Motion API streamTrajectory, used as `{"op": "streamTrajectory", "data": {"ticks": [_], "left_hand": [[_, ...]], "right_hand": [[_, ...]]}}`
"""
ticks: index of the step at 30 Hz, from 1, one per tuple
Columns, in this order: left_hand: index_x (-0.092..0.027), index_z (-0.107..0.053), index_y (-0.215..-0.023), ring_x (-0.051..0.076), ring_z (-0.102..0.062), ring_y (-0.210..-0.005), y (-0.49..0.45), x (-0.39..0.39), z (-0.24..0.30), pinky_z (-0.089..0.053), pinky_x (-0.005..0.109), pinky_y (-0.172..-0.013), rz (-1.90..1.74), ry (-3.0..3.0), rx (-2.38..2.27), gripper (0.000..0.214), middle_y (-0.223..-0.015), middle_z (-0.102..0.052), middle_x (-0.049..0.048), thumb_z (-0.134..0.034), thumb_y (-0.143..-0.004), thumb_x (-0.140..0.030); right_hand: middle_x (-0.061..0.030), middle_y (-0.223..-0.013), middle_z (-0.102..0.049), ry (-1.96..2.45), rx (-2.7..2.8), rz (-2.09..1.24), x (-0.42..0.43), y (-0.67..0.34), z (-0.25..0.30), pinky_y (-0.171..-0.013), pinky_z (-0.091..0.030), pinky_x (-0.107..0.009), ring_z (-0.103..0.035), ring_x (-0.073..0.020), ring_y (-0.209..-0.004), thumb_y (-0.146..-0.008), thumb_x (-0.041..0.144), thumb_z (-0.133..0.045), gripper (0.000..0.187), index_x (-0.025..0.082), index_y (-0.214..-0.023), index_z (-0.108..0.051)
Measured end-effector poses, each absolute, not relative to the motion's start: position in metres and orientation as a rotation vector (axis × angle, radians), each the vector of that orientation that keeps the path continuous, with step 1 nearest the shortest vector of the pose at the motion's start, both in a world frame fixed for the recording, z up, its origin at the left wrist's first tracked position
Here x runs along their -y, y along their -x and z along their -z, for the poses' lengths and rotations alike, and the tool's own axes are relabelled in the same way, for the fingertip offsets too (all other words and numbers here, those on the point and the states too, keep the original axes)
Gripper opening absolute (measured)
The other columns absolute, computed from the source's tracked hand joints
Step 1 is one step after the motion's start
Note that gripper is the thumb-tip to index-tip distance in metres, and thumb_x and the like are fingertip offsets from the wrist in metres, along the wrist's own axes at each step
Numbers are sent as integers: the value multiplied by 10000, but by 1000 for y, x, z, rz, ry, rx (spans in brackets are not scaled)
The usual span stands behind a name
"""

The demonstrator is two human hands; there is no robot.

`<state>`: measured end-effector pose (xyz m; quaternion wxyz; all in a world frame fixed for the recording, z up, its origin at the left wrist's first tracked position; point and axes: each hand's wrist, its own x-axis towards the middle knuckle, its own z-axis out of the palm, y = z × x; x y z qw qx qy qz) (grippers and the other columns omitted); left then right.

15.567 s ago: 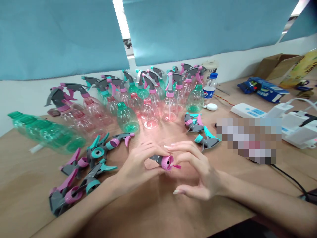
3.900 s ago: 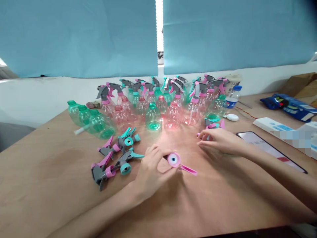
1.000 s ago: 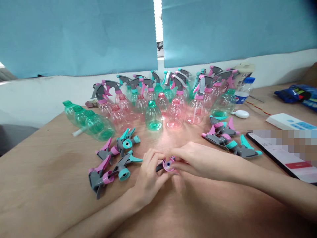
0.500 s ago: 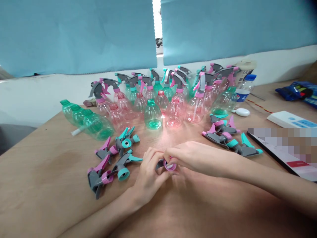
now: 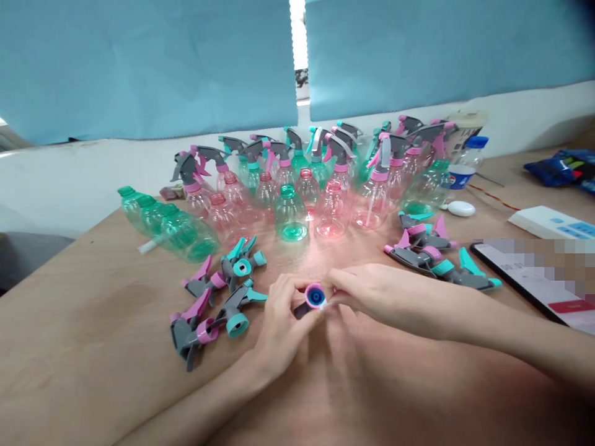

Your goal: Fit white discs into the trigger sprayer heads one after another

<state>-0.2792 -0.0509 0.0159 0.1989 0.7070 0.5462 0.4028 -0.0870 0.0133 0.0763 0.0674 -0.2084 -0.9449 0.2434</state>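
My left hand [image 5: 283, 316] is closed around a grey trigger spray head [image 5: 302, 310]. The spray head's pink collar [image 5: 315, 295] faces up at me, with a dark blue ring visible inside it. My right hand [image 5: 367, 291] is closed at the collar's right edge, pinching a small white piece [image 5: 325, 305]. Most of that piece is hidden by the fingers, so its full shape does not show. Left of my hands lie several loose spray heads [image 5: 235, 310] with pink or teal collars. More spray heads [image 5: 418, 254] lie to the right.
Open green bottles [image 5: 176, 229] stand on the left of the table. Pink and green bottles [image 5: 292, 214], several topped with spray heads, crowd the back. On the right are a phone [image 5: 520, 272], a white power strip [image 5: 553, 222] and a blue-capped drink bottle [image 5: 465, 162].
The collar has turned so its blue inside shows. My right fingers and the white piece have come off its opening to the right-hand rim. The view has shifted slightly.
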Motion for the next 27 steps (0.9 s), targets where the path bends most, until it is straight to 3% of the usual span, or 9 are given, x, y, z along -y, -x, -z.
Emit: {"op": "streamTrajectory", "data": {"ticks": [7, 17, 23, 27], "left_hand": [[-204, -591, -902, 203, -561, -861, 279, 52, -21, -440, 330, -752, -1163, -1975, -1517, 227, -908, -591, 23, -745, -736, -231], [-194, -586, -928, 201, -548, -869, 279, 51, -19, -443, 323, -746, -1207, -2057, -1495, 210, -910, -585, 28, -718, -768, -230], [-186, -590, -893, 202, -541, -856, 280, 52, -18, -432, 327, -748, -1192, -2077, -1510, 169, -883, -580, 27, -706, -779, -226], [-201, -587, -901, 194, -550, -864, 280, 51, -17, -439, 318, -756, -1214, -2015, -1529, 176, -895, -575, 15, -708, -773, -206]], "right_hand": [[47, -657, -512, 800, 2675, -848, -26, 88, -89, -480, -264, -208, -426, -82, -545, -917, 228, -446, 159, 195, -763, -425], [-6, -774, -620, 807, 2762, -1045, -25, 94, -87, -561, -370, -230, -535, -117, -653, -924, 351, -463, 238, 174, -791, -550], [8, -722, -623, 762, 2702, -1140, -21, 103, -76, -532, -363, -195, -534, -89, -604, -865, 240, -582, 131, 157, -764, -570], [12, -760, -632, 719, 2740, -1136, -25, 97, -81, -537, -373, -202, -554, -103, -641, -851, 322, -600, 149, 178, -818, -588]]}}
